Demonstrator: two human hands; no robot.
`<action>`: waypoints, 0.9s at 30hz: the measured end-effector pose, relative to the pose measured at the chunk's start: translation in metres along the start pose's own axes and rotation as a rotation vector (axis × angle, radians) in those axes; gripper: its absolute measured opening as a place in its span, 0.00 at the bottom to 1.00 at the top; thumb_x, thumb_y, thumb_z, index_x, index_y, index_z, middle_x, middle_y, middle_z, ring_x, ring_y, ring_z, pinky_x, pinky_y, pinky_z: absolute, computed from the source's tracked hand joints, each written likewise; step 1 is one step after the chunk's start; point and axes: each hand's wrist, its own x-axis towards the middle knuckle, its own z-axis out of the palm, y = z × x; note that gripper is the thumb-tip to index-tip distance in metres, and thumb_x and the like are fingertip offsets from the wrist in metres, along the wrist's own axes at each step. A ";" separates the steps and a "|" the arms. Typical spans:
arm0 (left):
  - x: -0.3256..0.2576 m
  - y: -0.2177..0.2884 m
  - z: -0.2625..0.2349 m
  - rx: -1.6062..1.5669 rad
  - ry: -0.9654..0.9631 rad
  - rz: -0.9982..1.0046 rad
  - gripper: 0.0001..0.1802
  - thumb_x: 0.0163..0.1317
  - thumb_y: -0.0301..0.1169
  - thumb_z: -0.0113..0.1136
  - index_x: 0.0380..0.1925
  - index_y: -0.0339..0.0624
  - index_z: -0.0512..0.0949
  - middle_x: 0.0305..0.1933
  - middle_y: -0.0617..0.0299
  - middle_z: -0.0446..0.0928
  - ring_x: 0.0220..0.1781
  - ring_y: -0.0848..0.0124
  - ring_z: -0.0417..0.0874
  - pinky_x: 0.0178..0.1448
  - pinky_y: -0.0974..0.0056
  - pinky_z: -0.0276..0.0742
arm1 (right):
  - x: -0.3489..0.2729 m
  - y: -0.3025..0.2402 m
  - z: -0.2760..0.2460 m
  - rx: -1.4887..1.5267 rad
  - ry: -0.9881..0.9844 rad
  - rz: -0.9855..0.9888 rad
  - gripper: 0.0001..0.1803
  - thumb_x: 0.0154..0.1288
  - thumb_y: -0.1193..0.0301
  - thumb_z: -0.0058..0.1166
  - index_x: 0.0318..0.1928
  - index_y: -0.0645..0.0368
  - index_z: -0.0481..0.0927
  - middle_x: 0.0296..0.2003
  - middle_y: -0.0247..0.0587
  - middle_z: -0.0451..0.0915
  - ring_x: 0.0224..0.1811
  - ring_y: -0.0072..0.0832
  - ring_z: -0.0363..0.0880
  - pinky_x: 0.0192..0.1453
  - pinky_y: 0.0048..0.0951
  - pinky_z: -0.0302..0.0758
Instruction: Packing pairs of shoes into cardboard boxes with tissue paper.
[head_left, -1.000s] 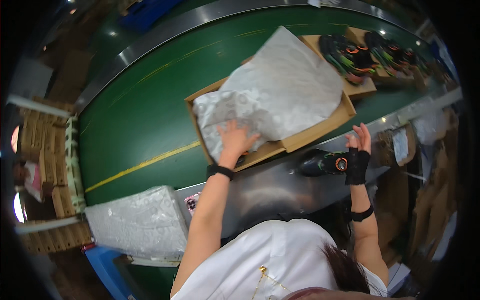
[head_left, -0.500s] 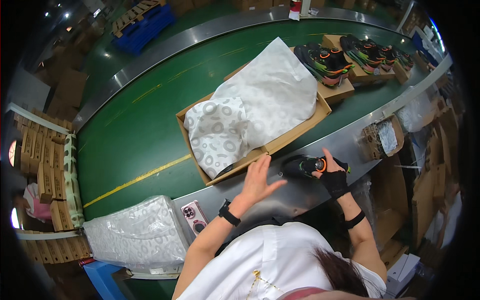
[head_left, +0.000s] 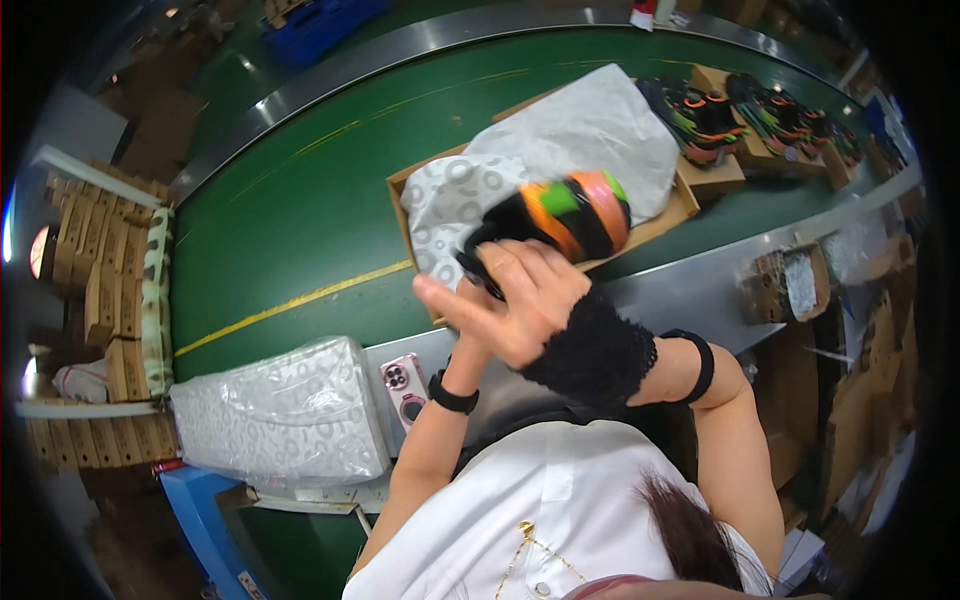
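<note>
A black sports shoe [head_left: 575, 215] with orange, green and pink on its sole is tilted over the open carton, sole turned up and blurred by motion. My right hand [head_left: 530, 295], in a black fingerless glove, has its fingers curled over the near side of the shoe, the thumb pointing left. Behind it, my left hand [head_left: 472, 345] is mostly covered; its wrist with a black watch shows, but its fingers do not. Under the shoe, patterned white tissue paper [head_left: 455, 195] lines the brown carton [head_left: 400, 215] and spreads over its far side.
The carton rests on a green conveyor belt [head_left: 290, 230] beside a metal ledge [head_left: 690, 290]. A phone [head_left: 403, 385] and a plastic-wrapped stack of tissue paper [head_left: 280, 415] lie on the near left. More shoes [head_left: 700, 115] sit on boxes at the far right. Brown shoeboxes [head_left: 100, 290] are stacked at left.
My right hand has lifted the shoe from the metal ledge and carried it left over the carton. My left hand has gone from the carton's near edge to behind my right hand.
</note>
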 end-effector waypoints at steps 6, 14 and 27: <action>0.024 0.049 0.007 0.436 0.246 0.187 0.28 0.48 0.38 0.62 0.46 0.33 0.67 0.41 0.60 0.72 0.40 0.73 0.72 0.46 0.71 0.68 | -0.036 0.014 -0.005 0.356 -0.298 -0.011 0.27 0.39 0.71 0.56 0.47 0.54 0.72 0.42 0.46 0.71 0.43 0.37 0.71 0.41 0.33 0.69; 0.097 0.009 -0.039 -0.071 0.350 -0.249 0.24 0.54 0.44 0.55 0.44 0.37 0.70 0.41 0.61 0.74 0.41 0.72 0.75 0.46 0.65 0.71 | -0.186 0.080 0.038 0.779 -0.958 0.981 0.34 0.48 0.64 0.60 0.55 0.62 0.62 0.49 0.48 0.68 0.49 0.38 0.69 0.52 0.34 0.66; 0.079 0.019 -0.065 0.210 0.347 -0.378 0.23 0.61 0.40 0.43 0.46 0.30 0.65 0.51 0.47 0.65 0.54 0.56 0.67 0.54 0.53 0.65 | -0.193 0.077 0.133 0.849 0.126 1.680 0.24 0.47 0.72 0.56 0.47 0.62 0.67 0.35 0.41 0.74 0.36 0.34 0.73 0.41 0.30 0.70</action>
